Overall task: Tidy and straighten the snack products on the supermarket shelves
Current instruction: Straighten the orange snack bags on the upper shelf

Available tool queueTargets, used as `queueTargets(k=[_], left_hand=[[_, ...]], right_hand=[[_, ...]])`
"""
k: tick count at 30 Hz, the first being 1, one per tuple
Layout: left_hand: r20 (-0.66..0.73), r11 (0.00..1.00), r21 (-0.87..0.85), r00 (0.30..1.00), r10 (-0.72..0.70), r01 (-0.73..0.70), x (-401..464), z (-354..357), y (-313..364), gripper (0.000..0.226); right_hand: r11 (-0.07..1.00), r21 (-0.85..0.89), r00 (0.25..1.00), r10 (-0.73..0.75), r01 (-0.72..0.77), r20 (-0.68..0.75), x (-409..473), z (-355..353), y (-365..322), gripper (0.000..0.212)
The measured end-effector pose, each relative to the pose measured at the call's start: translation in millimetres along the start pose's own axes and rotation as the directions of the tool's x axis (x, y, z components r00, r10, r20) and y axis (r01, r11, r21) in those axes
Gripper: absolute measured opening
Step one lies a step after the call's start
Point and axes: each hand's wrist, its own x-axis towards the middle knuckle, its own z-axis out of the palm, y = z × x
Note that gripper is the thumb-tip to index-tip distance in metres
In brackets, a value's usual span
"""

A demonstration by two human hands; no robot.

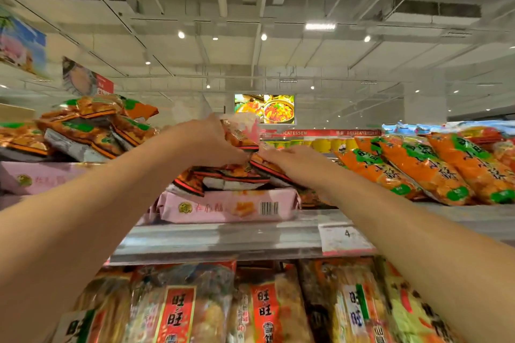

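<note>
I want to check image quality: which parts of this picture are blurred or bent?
Head view: both hands, left and right, and the snack packets they handle are motion-blurred; the ceiling beams curve from the wide lens; the price tag is mostly unreadable.

The fingertips of the left hand (207, 142) are hidden behind the red-edged snack packet (241, 133) that is gripped, and the packet's print is smeared by motion blur. The fingers of the right hand (289, 160) are blurred where the stack of red-edged packets (231, 175) is touched, so the grip cannot be told. Both forearms are cut off by the lower edge. The characters on the pink box (228, 207) cannot be read beyond a barcode. Only a "4" can be made out on the price label (344, 239). The rice cracker bags (262, 306) below are cut off by the bottom edge.
</note>
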Motion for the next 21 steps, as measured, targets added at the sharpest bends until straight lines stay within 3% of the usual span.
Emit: queueTargets(k=[3, 7, 12, 14, 16, 18, 21], left_hand=[[0.094, 0.999, -0.036, 0.995, 0.015, -0.011, 1, -6, -1, 0.091], [0.226, 0.992, -0.128, 0.974, 0.033, -0.004, -4, -25, 7, 0.119], [0.192, 0.982, -0.167, 0.98, -0.058, 0.091, 0, -18, 23, 0.08], [0.107, 0.988, -0.152, 0.994, -0.026, 0.043, 5, -13, 25, 0.053], [0.034, 0.985, -0.172, 0.999, 0.021, -0.015, 6, -14, 23, 0.043], [0.004, 0.97, -0.228, 0.996, 0.085, -0.082, 3, -16, 19, 0.051], [-0.093, 0.947, -0.226, 0.973, 0.211, -0.227, -4, -20, 14, 0.089]], right_hand=[[0.998, 0.059, 0.998, 0.028, -0.031, 0.054, 4, -3, 2, 0.054], [0.991, 0.117, 0.996, 0.059, -0.066, 0.065, 9, -3, 4, 0.042], [0.984, 0.168, 0.998, 0.06, -0.062, 0.019, 5, -3, 0, 0.042], [0.979, 0.189, 0.997, 0.075, -0.074, 0.0, 3, -3, -3, 0.042], [0.98, 0.191, 0.996, 0.073, -0.063, -0.045, -1, -4, -5, 0.048], [0.982, 0.188, 0.994, 0.032, -0.011, -0.105, -7, -6, -7, 0.053], [0.981, 0.185, 0.979, -0.013, 0.051, -0.204, -19, -14, -11, 0.072]])
